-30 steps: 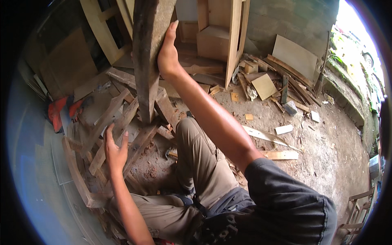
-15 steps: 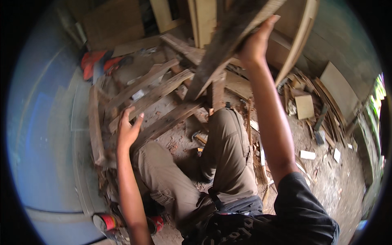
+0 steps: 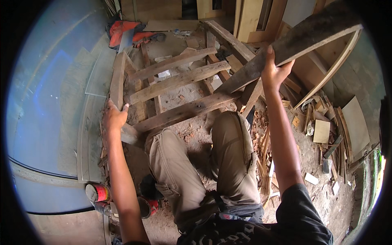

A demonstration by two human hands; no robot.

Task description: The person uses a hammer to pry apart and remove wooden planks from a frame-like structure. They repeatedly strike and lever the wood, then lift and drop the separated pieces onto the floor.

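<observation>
In front of my knees lies an old frame of weathered wooden beams [image 3: 192, 108], with slats [image 3: 181, 81] across its middle. My left hand [image 3: 115, 115] is closed around the left beam [image 3: 117, 79] of this frame, near its front corner, thumb to the right. My right hand [image 3: 274, 72] grips a broad dark wooden beam [image 3: 314, 34] from below, thumb and fingers on either side. That beam rises toward the upper right, and its lower end meets the front rail of the frame. Whether the two are fastened there, I cannot tell.
Wood scraps and offcuts [image 3: 322, 130] litter the floor at right. A red-labelled tin [image 3: 97, 192] stands at lower left, beside a large bluish panel [image 3: 45, 114]. Orange and dark cloth [image 3: 122, 32] lies at the far left. Upright boards [image 3: 249, 20] lean at the back.
My left hand, open above the frame before, has moved left and taken hold of its left beam. The dark beam in my right hand has tilted lower to the right. The view has shifted.
</observation>
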